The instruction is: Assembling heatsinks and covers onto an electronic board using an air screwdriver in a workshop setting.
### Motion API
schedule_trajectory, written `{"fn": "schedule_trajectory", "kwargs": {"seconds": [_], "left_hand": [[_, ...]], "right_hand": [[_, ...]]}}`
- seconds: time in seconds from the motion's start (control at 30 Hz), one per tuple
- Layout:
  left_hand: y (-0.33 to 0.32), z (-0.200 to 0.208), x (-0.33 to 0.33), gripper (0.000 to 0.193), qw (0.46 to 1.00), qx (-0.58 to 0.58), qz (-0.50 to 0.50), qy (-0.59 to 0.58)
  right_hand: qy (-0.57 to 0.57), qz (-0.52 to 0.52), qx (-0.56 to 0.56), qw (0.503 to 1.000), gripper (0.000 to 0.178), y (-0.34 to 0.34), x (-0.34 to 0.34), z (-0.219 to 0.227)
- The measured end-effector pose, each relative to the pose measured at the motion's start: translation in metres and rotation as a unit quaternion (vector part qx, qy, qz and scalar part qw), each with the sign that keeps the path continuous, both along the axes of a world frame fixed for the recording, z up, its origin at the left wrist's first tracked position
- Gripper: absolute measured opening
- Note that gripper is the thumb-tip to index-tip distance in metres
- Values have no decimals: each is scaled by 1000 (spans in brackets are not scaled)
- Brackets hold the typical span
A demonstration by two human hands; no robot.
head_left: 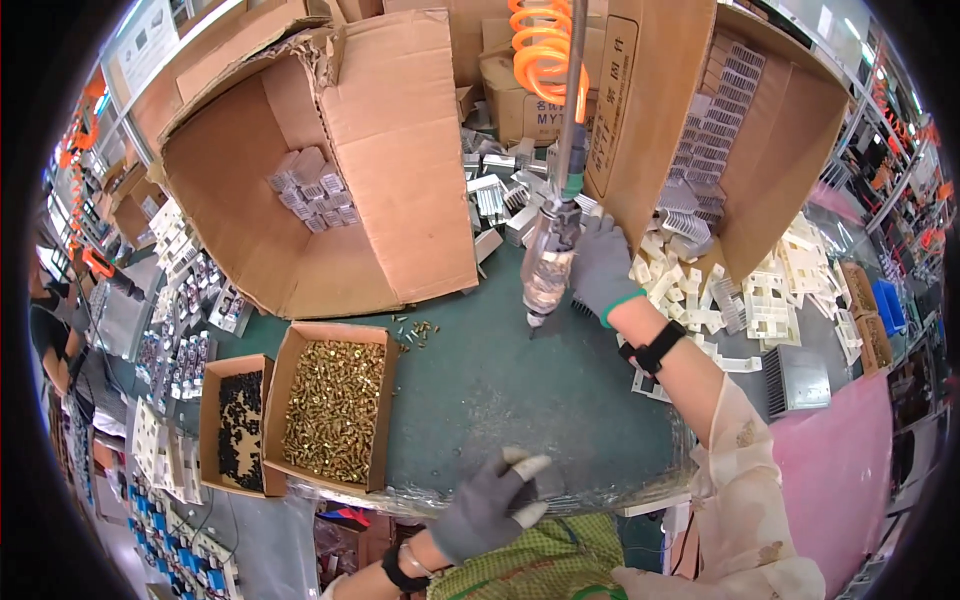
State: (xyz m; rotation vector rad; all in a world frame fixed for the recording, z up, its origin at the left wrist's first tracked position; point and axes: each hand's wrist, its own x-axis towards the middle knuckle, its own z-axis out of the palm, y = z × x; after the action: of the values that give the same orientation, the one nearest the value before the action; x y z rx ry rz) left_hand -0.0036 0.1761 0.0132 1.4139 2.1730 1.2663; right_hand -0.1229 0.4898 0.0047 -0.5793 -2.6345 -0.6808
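My left hand (485, 512), in a grey glove with pale fingertips, is at the near edge of the green work table (470, 410). Its thumb and forefinger are spread, with nothing seen between them. My right hand (602, 265), also gloved, reaches up the table just right of a hanging power screwdriver (550, 262). Its fingers point away toward loose metal heat sinks (490, 200), and the driver partly hides them. I cannot make out whether they grip anything. A small dark ridged edge shows below that hand. The driver's tip hangs above the table.
A box of brass-coloured screws (335, 415) and a box of small black parts (240, 425) stand at left. Large cartons (400, 160) holding heat sinks rise behind. Cream plastic parts (690, 300) and a bigger heat sink (797, 380) lie at right. An orange coiled hose (540, 50) hangs overhead.
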Motion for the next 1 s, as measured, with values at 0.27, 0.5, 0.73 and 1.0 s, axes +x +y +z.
{"fn": "schedule_trajectory", "kwargs": {"seconds": [0.27, 0.5, 0.73, 1.0], "left_hand": [[-28, -28, -8, 52, 987, -16, 63, 145], [-19, -44, -5, 60, 988, -29, 67, 134], [-17, -40, -5, 59, 989, -21, 72, 127], [-19, -43, 1, 62, 989, -27, 82, 117]], "right_hand": [[-4, 82, -191, 978, 35, -16, 62, 36], [-130, 191, -489, 841, 31, -44, 150, 41], [-116, 341, -452, 816, 31, -81, 159, -3], [-126, 340, -312, 878, 48, -89, 174, 5]]}}
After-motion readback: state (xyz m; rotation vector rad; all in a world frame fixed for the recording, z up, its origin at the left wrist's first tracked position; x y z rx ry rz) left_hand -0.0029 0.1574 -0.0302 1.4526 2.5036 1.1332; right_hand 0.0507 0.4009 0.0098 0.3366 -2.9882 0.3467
